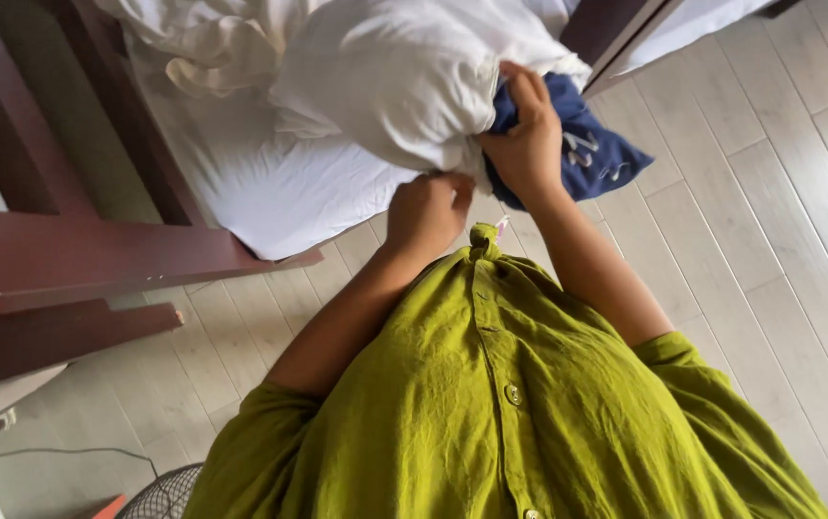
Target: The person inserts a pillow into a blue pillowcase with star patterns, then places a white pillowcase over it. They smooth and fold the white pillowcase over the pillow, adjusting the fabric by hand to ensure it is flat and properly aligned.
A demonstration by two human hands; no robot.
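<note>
Green shirt front [501, 404] nearest my lens. Left hand [426, 213] fisted on white pillowcase [404, 77] edge, right hand [527, 135] clutching navy pillow [592, 154] at case mouth — over bed [270, 183] edge. I judge bundle soft, light, floppy — best gripped by bunched fabric.

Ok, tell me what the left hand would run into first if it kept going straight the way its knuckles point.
Probably the white pillowcase: the left hand already pinches its open edge, knuckles aimed up into the bulk. The blue pillow lies to the right, under the right hand. Depth is unclear.
</note>
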